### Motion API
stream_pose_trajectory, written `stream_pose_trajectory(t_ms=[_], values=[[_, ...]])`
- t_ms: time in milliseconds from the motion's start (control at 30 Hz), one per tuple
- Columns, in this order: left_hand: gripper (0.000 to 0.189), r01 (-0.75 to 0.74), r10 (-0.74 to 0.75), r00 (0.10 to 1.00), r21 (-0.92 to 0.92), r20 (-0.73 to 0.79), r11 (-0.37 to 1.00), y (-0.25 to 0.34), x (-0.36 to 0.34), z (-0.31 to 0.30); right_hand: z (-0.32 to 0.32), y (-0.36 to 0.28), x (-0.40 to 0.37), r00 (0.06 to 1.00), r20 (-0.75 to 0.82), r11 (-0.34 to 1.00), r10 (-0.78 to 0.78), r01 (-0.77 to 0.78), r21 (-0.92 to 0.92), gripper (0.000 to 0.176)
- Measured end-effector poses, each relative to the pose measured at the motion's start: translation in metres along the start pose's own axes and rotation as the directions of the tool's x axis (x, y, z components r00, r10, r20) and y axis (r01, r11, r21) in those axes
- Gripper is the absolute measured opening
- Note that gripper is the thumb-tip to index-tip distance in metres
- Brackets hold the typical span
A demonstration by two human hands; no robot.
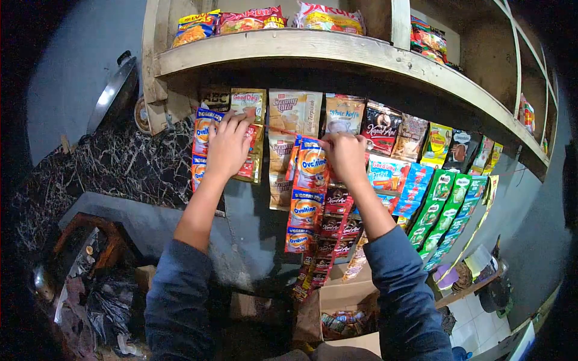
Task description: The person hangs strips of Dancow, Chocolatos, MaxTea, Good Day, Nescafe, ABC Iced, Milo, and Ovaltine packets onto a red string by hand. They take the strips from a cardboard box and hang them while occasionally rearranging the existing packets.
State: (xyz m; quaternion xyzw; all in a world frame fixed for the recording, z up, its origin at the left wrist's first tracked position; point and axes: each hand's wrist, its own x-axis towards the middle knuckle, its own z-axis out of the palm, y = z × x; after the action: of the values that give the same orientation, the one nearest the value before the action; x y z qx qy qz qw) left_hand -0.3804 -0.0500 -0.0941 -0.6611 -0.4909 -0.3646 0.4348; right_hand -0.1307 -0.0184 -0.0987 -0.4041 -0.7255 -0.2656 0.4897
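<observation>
My right hand point(346, 155) is closed, its fingertips pinching the top right corner of a hanging strip of Ovaltine sachets point(306, 207). My left hand point(229, 144) rests with bent fingers between another Ovaltine strip point(201, 144) and the gold Good Day sachets point(248, 99). What its fingertips grip, if anything, is hidden. A thin reddish line, perhaps a string, runs between the hands, across the Creamy Latte sachets point(295, 111). Behind the right-hand strip hang dark red Kapal Api sachets point(334, 225). White Koffie sachets point(344, 111) are just above my right hand.
A curved wooden shelf point(289, 43) with noodle packets point(330, 18) juts out above the sachets. Green Milo strips point(433, 207) hang to the right. Below stands an open cardboard box point(349, 296) with packets inside. A pan point(113, 90) hangs at left.
</observation>
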Motion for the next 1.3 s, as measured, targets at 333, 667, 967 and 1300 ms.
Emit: stream_pose_trajectory(t_ms=[333, 667, 967, 1300], values=[[0.041, -0.029, 0.028, 0.999, -0.039, -0.014, 0.999, -0.002, -0.001, -0.004, 0.039, -0.023, 0.015, 0.998, -0.057, 0.978, 0.003, 0.009, 0.207, 0.012], [0.039, 0.011, -0.013, 0.999, -0.027, -0.041, 1.000, 0.007, -0.001, -0.004, 0.052, -0.061, 0.026, 0.992, -0.095, 0.987, -0.079, 0.091, 0.129, 0.010], [0.038, -0.047, 0.048, 0.999, -0.130, 0.003, 0.990, 0.034, 0.000, 0.001, 0.048, -0.058, 0.018, 0.988, -0.077, 0.983, -0.136, 0.144, 0.113, 0.010], [0.036, -0.076, 0.071, 0.996, -0.096, -0.049, 0.993, 0.033, -0.002, 0.007, -0.012, 0.000, -0.034, 0.919, -0.369, 0.973, 0.141, -0.197, -0.119, 0.013]])
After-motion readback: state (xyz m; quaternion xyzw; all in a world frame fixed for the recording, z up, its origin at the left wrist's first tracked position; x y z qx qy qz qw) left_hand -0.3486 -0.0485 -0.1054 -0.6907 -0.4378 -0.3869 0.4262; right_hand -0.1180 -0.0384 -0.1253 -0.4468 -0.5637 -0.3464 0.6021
